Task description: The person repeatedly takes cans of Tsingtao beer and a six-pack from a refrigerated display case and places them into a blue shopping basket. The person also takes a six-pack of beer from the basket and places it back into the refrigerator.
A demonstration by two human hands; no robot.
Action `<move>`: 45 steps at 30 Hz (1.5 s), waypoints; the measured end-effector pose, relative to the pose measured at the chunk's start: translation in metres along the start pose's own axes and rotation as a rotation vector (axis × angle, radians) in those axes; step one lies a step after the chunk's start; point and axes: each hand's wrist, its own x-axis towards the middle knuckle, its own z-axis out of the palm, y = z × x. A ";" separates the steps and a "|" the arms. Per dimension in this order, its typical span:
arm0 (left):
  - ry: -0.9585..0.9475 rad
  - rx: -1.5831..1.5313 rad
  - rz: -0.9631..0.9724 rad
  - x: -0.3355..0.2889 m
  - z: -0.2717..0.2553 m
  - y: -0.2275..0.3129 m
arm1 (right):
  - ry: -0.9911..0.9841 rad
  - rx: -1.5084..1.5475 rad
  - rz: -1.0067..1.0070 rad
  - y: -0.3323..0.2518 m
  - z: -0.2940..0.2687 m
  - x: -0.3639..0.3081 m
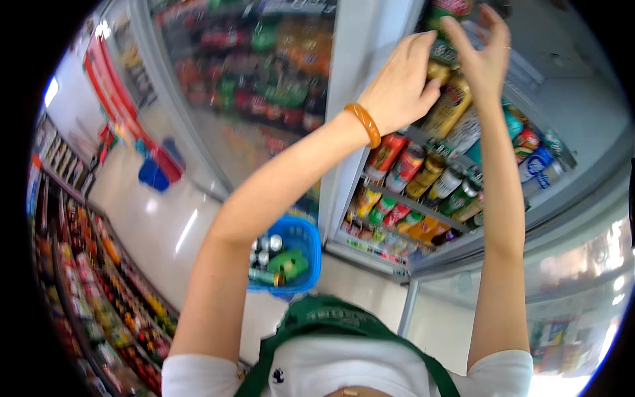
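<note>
Both my arms reach up into an open drinks fridge. My left hand (400, 86), with an orange-brown bangle (363, 124) on its wrist, has its fingers stretched out and the thumb apart, beside a gold can (448, 106) on the upper shelf. To its right, my right hand (485, 63) is raised with fingers spread. Between the hands are a dark green can (443, 51) and, farther up, a green and red container (452, 9). Whether the fingertips touch these is unclear. Neither hand visibly grips anything.
Lower shelves hold rows of cans (405, 169) and colourful packs. An open glass door (503, 311) stands at the right. Left of the fridge is another glass-fronted cooler (251, 73). A blue basket (312, 264) with cans and a green item stands on the floor. Stocked shelves (99, 284) line the left.
</note>
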 end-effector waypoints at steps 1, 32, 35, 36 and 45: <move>-0.024 -0.070 -0.018 -0.018 -0.023 0.008 | -0.108 0.024 0.122 -0.048 -0.002 -0.042; -0.692 0.266 -1.514 -0.818 -0.261 -0.005 | -2.008 0.152 0.918 -0.154 0.309 -0.880; -0.728 0.284 -1.522 -0.815 -0.264 -0.005 | -1.951 0.052 0.859 -0.167 0.311 -0.880; -0.735 0.291 -1.526 -0.813 -0.265 -0.002 | -1.937 0.036 0.835 -0.168 0.310 -0.872; -0.497 0.452 -1.237 -0.746 -0.272 0.006 | -1.896 0.236 0.806 -0.176 0.311 -0.690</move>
